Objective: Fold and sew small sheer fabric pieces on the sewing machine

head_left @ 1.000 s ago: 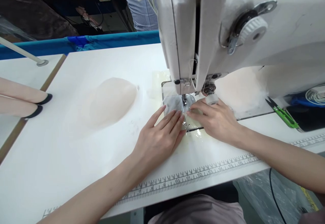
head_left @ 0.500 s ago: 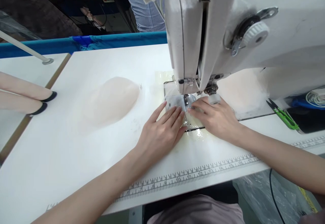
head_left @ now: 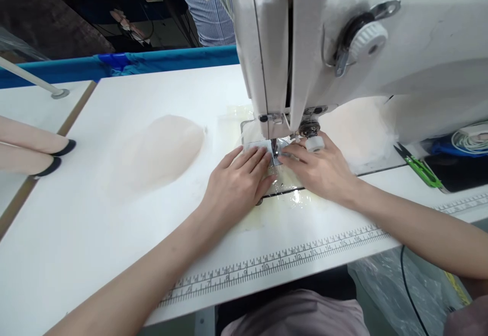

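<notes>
My left hand (head_left: pixel 238 176) lies flat beside the sewing machine's presser foot (head_left: pixel 275 147), fingers stretched over a thin whitish piece (head_left: pixel 249 145) on the needle plate. The piece looks like sheer fabric, mostly hidden by the fingers. On the other side of the foot is my right hand (head_left: pixel 320 165), its thumb and index finger extended with their tips close to the needle area. Whether those fingertips touch fabric is hard to make out. Shiny clear tape (head_left: pixel 292 186) covers the plate's front edge. The sewing machine (head_left: pixel 263 46) stands over both hands.
A pale pink rounded patch (head_left: pixel 171 148) shows on the white table (head_left: pixel 145 244). Green-handled thread snips (head_left: pixel 421 168) lie beside a black flat object (head_left: pixel 457 171) at right. A printed ruler (head_left: pixel 267 267) runs along the front edge. Another person's striped shirt (head_left: pixel 209 10) appears behind.
The whole view has shifted slightly, so the machine appears further left. My left hand has moved slightly relative to the plate, covering more of the whitish piece; my right hand stays near the foot.
</notes>
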Tool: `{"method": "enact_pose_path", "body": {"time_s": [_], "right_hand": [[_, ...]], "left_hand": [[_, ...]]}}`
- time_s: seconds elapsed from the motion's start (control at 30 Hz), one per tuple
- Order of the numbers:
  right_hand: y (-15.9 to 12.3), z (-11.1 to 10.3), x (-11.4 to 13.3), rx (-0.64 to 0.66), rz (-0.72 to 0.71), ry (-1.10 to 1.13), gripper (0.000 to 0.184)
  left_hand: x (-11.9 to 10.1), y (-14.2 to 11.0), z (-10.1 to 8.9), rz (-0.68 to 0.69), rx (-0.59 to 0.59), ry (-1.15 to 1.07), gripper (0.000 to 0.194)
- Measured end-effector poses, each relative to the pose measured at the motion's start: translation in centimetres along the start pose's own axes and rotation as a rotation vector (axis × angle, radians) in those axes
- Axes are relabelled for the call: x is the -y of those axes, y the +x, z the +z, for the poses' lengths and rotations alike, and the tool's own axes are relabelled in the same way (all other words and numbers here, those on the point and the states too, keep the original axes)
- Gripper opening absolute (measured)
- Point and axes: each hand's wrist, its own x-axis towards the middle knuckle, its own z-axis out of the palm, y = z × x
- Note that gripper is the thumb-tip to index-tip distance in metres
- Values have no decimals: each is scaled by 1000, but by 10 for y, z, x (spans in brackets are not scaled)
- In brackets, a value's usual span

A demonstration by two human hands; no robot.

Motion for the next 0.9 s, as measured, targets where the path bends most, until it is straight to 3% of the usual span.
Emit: {"method": "enact_pose_path", "body": {"time_s": [0.23,0.47,0.57,0.67,0.73,0.77,0.83,0.9], "right_hand": [[1,-4,-4,-37,33,16,35],[-2,-4,-4,-16,100,215,31],[-2,-5,2,30,144,467,35],[4,-16,10,100,139,784,59],[13,-28,15,218,159,965,71],[19,-34,17,307,166,1086,67],[33,-44,22,476,175,1394,41],[49,-50,29,548,240,1630,27]], "left_hand": [[4,0,-1,-49,15,-14,37],[15,-3,-4,-158,24,-6,31],[25,1,-28,-202,118,-122,30],[37,3,-64,-249,367,-484,33],[42,1,-85,-236,469,-676,33],[44,0,-93,-232,493,-727,33],[46,-4,-104,-251,504,-761,31],[47,-7,-110,-295,503,-764,31]]}}
